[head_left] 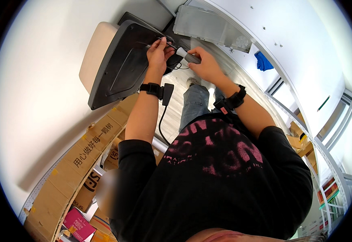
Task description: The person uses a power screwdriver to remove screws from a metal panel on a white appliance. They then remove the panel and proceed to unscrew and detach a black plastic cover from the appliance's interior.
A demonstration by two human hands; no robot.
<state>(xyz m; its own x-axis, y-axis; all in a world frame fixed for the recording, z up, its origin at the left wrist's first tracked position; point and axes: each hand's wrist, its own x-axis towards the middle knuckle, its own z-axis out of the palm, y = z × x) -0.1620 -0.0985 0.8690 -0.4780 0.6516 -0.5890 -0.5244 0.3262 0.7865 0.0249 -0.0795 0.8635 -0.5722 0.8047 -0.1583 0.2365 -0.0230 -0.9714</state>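
My left hand is raised at the edge of a large black plastic shell, its fingers pinching a thin dark rod or cable. That thin piece runs to the white tapered end of a grey handle-like body, whose exact kind I cannot make out. Around the grey body, the fingers of my right hand are closed. Between my hands hangs a small loop of black cable. A pale beige panel lies against the shell's left side.
Lower left, a long cardboard box holds cartons, including a magenta box. Beyond my hands is a metal panel with a round vent. A blue cloth lies right. A black strap device with a cable is on my left wrist.
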